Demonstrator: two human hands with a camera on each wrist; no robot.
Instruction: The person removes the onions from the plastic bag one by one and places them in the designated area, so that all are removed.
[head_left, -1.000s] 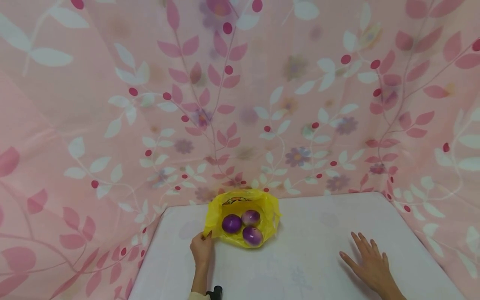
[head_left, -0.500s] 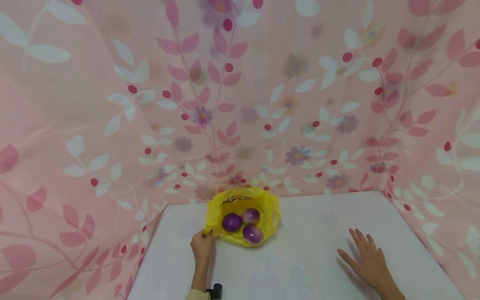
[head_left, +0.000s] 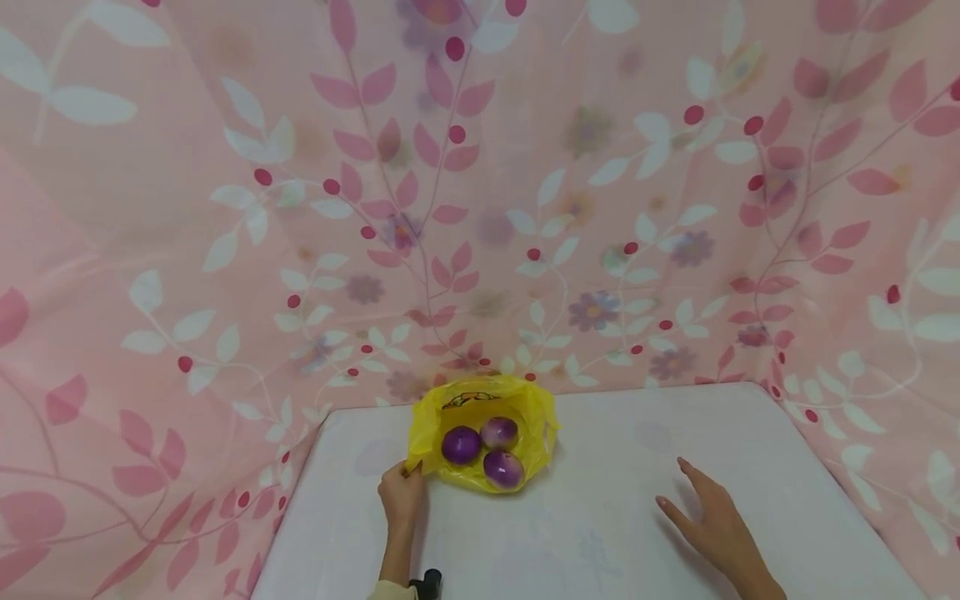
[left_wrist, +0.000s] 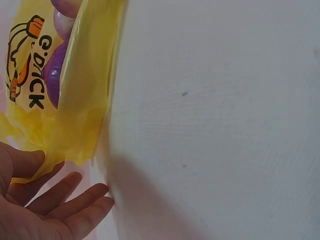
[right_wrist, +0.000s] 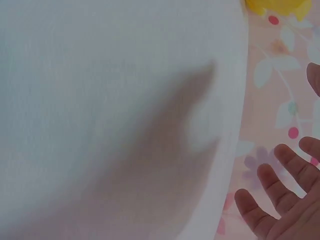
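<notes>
A yellow plastic bag (head_left: 543, 417) stands open-mouthed at the back of the table, printed with an orange and black picture and lettering. Inside lie a dark purple onion-like ball (head_left: 461, 446) and two purple and white ones, one at the back (head_left: 498, 432) and one in front (head_left: 503, 470). My left hand (head_left: 401, 496) pinches the bag's left edge between thumb and index finger; the left wrist view shows its other fingers (left_wrist: 90, 212) loosely spread. To the right, my right hand (head_left: 712, 525) hovers over the table, fingers extended and thumb apart, holding nothing.
A white cloth covers the table (head_left: 600, 533). Pink floral fabric (head_left: 480, 208) hangs close behind the table and along both sides. A black strap-on device (head_left: 427, 583) sits at my left wrist, beside a pale sleeve (head_left: 393, 591).
My right hand has shifted a little left and turned onto its side, its fingers drawing together in the head view. My left hand keeps its pinch on the bag, which has stayed put.
</notes>
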